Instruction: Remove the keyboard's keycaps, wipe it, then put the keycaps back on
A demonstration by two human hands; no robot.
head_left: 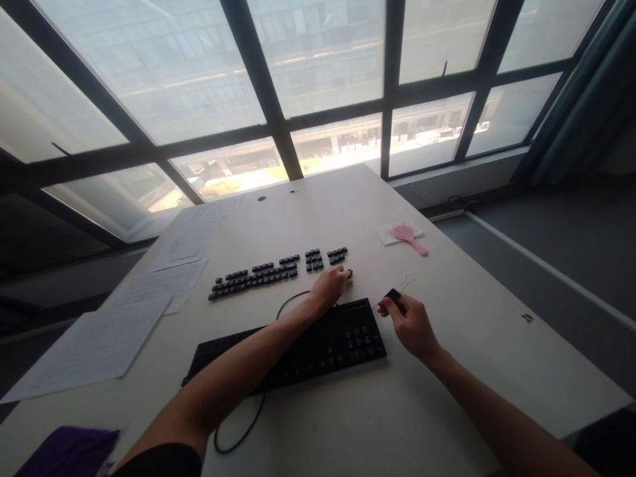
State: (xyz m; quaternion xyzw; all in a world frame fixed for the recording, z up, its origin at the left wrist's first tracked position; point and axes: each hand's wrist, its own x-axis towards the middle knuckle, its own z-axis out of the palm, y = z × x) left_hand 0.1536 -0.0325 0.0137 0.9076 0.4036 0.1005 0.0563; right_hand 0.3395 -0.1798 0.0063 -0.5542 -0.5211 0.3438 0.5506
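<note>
A black keyboard lies across the desk before me, its upper part partly hidden under my left forearm. Beyond it, loose black keycaps are laid out in rows and small groups. My left hand reaches over the keyboard, fingers closed on a black keycap beside the right end of those rows. To the right of the keyboard, my right hand is closed around a keycap puller with a black handle and thin wire loops.
A pink hairbrush rests on a white packet at the right. Written paper sheets cover the desk's left side, and a purple cloth lies at the near left corner. The keyboard cable curls in front. Windows stand behind the desk.
</note>
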